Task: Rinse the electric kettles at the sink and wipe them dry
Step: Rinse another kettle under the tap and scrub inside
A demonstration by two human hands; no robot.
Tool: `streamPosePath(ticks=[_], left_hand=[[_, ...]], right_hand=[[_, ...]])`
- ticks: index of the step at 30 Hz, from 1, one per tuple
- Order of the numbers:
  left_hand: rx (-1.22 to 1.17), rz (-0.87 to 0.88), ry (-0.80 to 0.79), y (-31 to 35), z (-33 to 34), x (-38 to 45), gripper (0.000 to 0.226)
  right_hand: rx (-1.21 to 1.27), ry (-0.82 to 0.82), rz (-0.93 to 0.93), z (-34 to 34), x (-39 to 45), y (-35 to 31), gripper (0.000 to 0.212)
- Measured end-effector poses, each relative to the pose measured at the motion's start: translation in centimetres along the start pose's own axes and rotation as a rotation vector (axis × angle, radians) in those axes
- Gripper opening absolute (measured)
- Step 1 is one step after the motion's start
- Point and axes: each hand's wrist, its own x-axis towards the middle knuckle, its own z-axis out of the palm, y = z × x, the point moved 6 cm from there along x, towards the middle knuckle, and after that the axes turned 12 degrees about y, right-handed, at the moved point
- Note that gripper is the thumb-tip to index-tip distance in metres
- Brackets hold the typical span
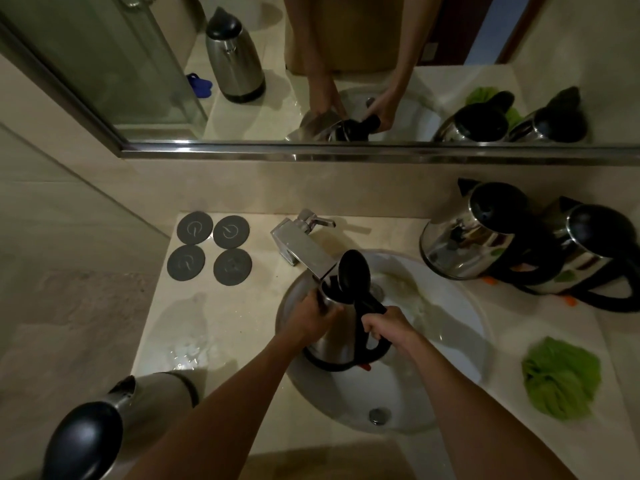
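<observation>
Kettle (337, 337) held over the sink (460, 362), lid open beneath the tap (304, 251): left hand (308, 318) wrapped on its body, right hand (384, 327) clenched round its handle. Rinsing apparently underway; three other kettles wait on the counter (225, 317); cloth (561, 377) lies unused.

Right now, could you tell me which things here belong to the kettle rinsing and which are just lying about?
In the job:
- open-lidded kettle, gripped by left hand and right hand
- tap
- sink
- two kettles on the right
- kettle at near left
- green cloth

Lying about:
- four grey discs
- mirror
</observation>
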Motion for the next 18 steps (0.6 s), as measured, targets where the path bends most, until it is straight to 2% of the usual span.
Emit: streamPosePath(ticks=[2,7,18], left_hand=[[0.025,-0.019,-0.011,-0.2,0.0,0.2,0.020],[0.093,-0.024,-0.014,-0.2,-0.4,0.5,0.037],[0.169,-0.007,0.008,-0.9,-0.5,0.3,0.038]], right_hand=[[-0.018,0.013,-0.006,0.0,0.2,-0.4,0.011],[-0.042,0.044,-0.012,0.0,0.7,-1.0,0.014],[-0.163,0.068,-0.039,0.1,0.9,-1.6,0.015]])
